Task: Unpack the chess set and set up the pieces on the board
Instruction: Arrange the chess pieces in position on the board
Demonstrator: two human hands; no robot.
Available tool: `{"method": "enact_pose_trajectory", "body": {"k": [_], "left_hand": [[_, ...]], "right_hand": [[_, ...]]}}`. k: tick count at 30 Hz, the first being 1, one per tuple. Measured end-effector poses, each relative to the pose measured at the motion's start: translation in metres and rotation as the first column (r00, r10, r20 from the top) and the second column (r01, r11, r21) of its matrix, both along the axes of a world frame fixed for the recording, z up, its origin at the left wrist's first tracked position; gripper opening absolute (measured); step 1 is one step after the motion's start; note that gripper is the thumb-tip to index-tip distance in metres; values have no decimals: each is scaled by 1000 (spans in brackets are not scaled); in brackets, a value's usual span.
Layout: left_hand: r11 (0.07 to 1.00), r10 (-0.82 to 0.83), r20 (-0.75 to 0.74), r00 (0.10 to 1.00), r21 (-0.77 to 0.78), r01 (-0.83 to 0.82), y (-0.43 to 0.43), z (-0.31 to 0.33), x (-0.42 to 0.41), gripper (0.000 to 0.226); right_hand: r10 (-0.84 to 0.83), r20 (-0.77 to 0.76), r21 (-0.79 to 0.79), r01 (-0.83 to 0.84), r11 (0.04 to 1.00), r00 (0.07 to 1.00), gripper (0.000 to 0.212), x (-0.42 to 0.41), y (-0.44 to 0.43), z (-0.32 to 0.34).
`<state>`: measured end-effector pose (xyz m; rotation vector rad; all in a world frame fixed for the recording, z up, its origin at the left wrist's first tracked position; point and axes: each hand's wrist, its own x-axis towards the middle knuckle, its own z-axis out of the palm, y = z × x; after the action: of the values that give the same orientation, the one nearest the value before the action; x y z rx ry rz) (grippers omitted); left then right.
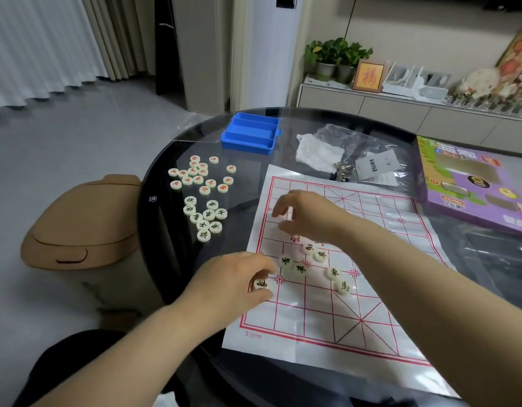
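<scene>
The left hand [239, 279] pinches a black piece [261, 284] at the board's [327, 324] eight o'clock edge, the right hand [305, 215] curls above (hold unclear), while most pieces [193, 171] lie unplaced at ten o'clock.

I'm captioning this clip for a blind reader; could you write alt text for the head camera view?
A person's left hand pinches a black-lettered piece at the left edge of a red-lined paper board on a glass table, while the right hand reaches over the board. Other black-lettered pieces lie on it; two heaps lie near a blue case.
</scene>
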<state>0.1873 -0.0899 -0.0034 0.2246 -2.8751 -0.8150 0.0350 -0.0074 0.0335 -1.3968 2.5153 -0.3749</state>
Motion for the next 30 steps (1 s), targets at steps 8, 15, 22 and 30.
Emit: {"method": "enact_pose_trajectory", "body": {"k": [8,15,22,30], "left_hand": [[936,338,-222,914,-18,-351,-71,-5,0,20],[909,381,-137,914,-122,-398,-77,-15,-4,52],[889,428,-161,889,-104,-446,-76,-21,-14,40],[887,445,-159,881,-55,-458,-93,-14,-2,30]], "right_hand": [[116,7,-19,-115,993,993,37,13,-74,-13],[115,-1,22,-115,993,993,46,12,-99,-28],[158,-123,99,-146,984,980,36,12,-110,-30],[123,-85,141,-110,984,989,47,11,-110,-24]]}}
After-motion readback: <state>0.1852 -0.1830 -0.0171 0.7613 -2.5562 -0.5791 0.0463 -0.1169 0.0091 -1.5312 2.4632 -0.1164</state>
